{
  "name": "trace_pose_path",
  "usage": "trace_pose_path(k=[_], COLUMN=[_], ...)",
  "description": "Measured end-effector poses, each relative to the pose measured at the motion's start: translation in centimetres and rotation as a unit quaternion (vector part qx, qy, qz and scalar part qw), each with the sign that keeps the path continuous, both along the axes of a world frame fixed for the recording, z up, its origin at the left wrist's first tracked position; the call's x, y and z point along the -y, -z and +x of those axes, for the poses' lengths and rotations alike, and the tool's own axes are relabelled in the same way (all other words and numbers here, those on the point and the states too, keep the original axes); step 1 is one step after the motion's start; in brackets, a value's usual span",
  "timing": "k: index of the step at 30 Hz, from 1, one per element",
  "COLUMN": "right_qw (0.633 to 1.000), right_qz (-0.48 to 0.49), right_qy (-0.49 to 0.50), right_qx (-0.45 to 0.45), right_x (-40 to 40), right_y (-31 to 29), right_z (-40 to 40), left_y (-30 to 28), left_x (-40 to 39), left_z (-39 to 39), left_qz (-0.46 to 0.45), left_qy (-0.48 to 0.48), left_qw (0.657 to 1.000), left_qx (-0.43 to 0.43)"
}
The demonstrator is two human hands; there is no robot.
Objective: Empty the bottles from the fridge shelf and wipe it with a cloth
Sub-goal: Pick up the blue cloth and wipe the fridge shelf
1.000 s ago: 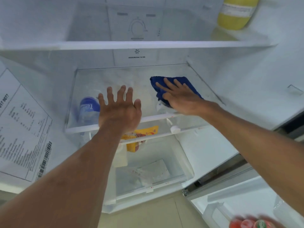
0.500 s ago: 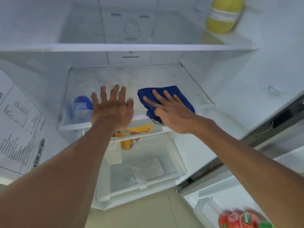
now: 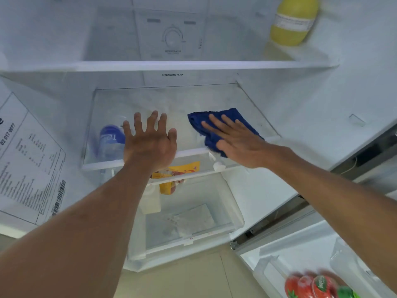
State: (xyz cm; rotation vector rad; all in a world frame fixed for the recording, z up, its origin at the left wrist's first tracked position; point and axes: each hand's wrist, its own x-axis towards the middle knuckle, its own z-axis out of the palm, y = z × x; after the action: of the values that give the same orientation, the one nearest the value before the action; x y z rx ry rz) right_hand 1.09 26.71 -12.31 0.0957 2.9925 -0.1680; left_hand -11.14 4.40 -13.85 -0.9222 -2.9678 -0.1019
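Observation:
The glass fridge shelf (image 3: 193, 97) lies in front of me at mid height. My right hand (image 3: 238, 143) presses flat, fingers straight, on a blue cloth (image 3: 229, 119) at the shelf's front right, and the cloth reaches the front rim. My left hand (image 3: 150, 143) rests open with spread fingers over the front rim near the middle. A clear bottle with a blue label (image 3: 111, 140) shows blurred through the glass at the left; I cannot tell whether it stands on or under the shelf.
A yellow bottle (image 3: 294, 20) stands on the upper shelf at the right. Under the glass shelf are a yellow packet (image 3: 180, 179) and a clear drawer (image 3: 189, 224). Red-labelled bottles (image 3: 311, 287) sit in the open door's rack at the bottom right. A printed sticker (image 3: 28, 160) covers the left wall.
My right hand has slid the blue cloth a little toward the shelf's front edge. My left hand has stayed spread at the front rim. The view has shifted slightly.

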Motion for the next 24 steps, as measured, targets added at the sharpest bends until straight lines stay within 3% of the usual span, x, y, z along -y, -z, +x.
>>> trace_pose_path(k=[6,11,15,21,24], right_qw=[0.994,0.998,0.984,0.993,0.993], right_qz=[0.005,-0.025,-0.143,-0.032,-0.020], right_qy=[0.103,0.066,0.107,0.106,0.097], right_qx=[0.023,-0.001,0.008,0.048,0.057], right_x=[-0.5,1.7,1.5,-0.2,0.1], right_y=[-0.7,0.7,0.0,-1.1,-1.1], right_z=[-3.9,-0.9,-0.9,-5.1,-5.0], left_y=[0.0,0.1,0.1,0.1,0.1], left_x=[0.0,0.0,0.0,0.0,0.0], left_z=[0.0,-0.1,0.0,-0.1,0.0], left_qz=[0.004,0.000,0.003,0.008,0.003], left_qy=[-0.004,-0.008,-0.006,-0.003,-0.004], left_qw=[1.000,1.000,1.000,1.000,1.000], left_qx=[-0.001,-0.002,-0.003,0.002,-0.001])
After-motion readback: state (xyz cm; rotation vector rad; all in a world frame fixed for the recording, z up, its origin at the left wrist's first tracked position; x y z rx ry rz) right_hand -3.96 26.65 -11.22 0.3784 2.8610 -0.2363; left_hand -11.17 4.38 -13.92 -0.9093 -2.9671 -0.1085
